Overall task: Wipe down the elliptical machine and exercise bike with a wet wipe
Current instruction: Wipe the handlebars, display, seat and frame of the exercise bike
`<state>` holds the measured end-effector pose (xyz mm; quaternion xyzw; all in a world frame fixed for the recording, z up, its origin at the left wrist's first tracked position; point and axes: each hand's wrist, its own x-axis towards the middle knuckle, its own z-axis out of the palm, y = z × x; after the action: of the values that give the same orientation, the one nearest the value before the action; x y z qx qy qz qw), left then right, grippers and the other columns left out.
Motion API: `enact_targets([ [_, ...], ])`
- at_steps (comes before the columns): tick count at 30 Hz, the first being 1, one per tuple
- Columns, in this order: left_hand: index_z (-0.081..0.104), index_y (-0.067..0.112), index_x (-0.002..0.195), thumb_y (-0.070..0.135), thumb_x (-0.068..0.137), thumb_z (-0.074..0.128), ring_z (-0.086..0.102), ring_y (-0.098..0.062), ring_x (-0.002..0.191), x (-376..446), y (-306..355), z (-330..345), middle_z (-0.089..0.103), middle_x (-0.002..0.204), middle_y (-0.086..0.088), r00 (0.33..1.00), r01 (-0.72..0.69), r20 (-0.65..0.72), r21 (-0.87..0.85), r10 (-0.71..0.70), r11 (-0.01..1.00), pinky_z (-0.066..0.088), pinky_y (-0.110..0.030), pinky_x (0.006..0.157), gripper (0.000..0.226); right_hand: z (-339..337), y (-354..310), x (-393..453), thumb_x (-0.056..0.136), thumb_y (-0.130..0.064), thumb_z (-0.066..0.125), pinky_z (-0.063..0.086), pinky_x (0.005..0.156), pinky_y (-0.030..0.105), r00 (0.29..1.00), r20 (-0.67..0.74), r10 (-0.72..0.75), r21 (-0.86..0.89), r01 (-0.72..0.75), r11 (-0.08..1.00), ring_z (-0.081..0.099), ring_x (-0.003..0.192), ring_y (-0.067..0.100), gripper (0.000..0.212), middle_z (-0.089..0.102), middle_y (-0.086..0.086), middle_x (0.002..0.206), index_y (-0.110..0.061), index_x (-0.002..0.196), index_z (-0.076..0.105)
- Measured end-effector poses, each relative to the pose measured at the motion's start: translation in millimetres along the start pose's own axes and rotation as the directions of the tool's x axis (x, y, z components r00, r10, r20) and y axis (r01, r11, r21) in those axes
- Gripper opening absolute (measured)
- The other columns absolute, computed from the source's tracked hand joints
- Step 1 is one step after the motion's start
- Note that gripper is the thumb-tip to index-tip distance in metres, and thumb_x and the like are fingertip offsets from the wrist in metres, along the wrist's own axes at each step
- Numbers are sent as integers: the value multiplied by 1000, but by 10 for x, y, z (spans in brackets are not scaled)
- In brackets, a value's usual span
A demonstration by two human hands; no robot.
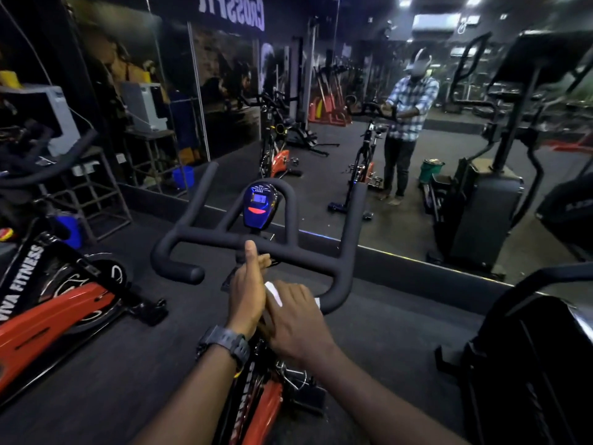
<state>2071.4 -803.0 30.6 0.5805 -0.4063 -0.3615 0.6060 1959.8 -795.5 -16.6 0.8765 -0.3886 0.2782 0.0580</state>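
I stand at an orange and black exercise bike (256, 409) with black handlebars (340, 252) and a blue console (259, 203). My right hand (295, 319) holds a white wet wipe (272, 292) wrapped round the near end of the right handlebar grip, fingers curled over it. My left hand (248, 292), watch on its wrist, reaches to the centre of the handlebars with its thumb up against the crossbar; its fingers are hidden behind it. The black elliptical machine (529, 364) stands at my right.
A second orange bike (48, 316) marked VIVA FITNESS stands at my left. A wall mirror ahead reflects me, the bikes and the elliptical (487, 194). Dark rubber floor (401, 332) lies between the machines. A blue bucket (183, 176) and metal shelves (106, 194) sit at the left.
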Motion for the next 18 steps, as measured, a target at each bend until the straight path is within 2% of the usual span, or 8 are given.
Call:
enact_targets([
  [3,71,26,104,94,81,17,67,-12,112,42,17,33,74,115,2,999,-12,42,33,11,999,44,-42,112,89,-100,582,-353,96,-59,42,39,101,39,995,58,-77,-190,87,978,54,107,27,68,58,7,118,-11,144,44],
  [5,73,26,106,94,72,15,66,-12,114,26,15,44,74,118,2,999,-22,46,68,19,997,43,-42,113,96,-180,939,-421,93,-67,42,28,116,45,997,56,-55,-301,69,951,51,126,29,74,59,8,128,-8,137,52],
  [6,74,23,108,94,70,13,66,-14,115,13,7,45,75,118,1,999,-15,46,91,11,996,42,-42,114,101,-213,1039,-386,90,-72,42,25,117,49,998,53,-15,-327,32,945,48,132,28,79,59,7,130,-7,133,55],
  [8,75,20,110,94,68,11,65,-16,117,-2,-1,54,75,117,2,999,-8,45,140,2,990,40,-43,114,106,-231,1073,-345,84,-80,42,22,118,53,997,53,59,-276,-42,960,41,139,27,88,59,5,132,-7,130,57],
  [11,75,25,107,95,68,11,64,-17,119,-11,-29,40,75,117,4,998,-14,60,150,6,989,40,-44,113,103,-138,749,-451,80,-82,49,16,121,48,995,-25,94,-86,-96,992,34,142,28,93,52,8,137,-5,132,53],
  [14,71,35,98,102,65,10,63,-15,119,-30,-47,26,74,117,7,998,-21,69,144,12,989,41,-46,113,96,8,252,-402,82,-83,42,23,117,48,988,-29,151,-17,-152,988,40,133,26,95,49,9,139,-7,139,46],
  [16,72,33,107,103,64,9,62,-15,122,-43,-35,30,73,120,8,998,-24,65,159,14,987,40,-46,113,103,47,75,-163,85,-80,39,38,102,42,987,-12,159,-54,-159,986,52,108,25,83,57,6,117,-10,127,51],
  [18,72,27,115,99,66,8,60,-15,125,-40,-12,35,72,124,7,998,-24,64,170,13,985,37,-46,115,107,-6,136,30,85,-78,38,41,83,40,991,34,132,-118,-127,985,54,84,25,71,58,5,94,-13,106,55],
])
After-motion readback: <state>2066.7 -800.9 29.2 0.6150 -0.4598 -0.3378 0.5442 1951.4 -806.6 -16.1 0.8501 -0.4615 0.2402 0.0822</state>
